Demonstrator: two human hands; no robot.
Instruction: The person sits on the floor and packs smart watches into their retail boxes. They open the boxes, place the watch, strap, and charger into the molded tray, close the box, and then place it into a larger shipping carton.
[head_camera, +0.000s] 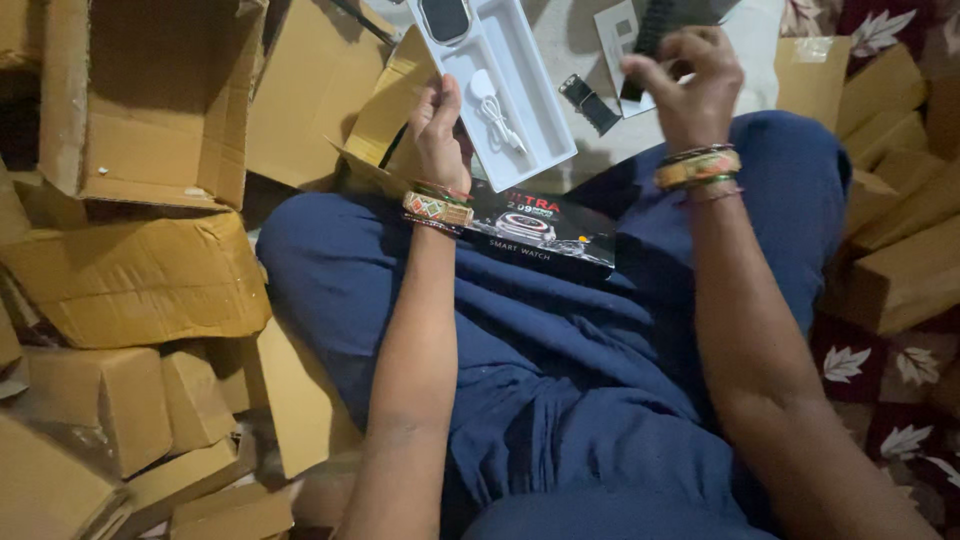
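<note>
White tray (520, 100), black box (545, 230), brown cartons (140, 270)

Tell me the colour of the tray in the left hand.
White tray, clearest in the head view.

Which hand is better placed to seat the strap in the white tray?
Right, probably. The right hand already holds the dark strap above and beside the white tray. The left hand is busy steadying the tray's left edge, so it has no free grip.

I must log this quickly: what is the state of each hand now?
Left hand: closed on the white tray.
Right hand: closed on a black strap.
</note>
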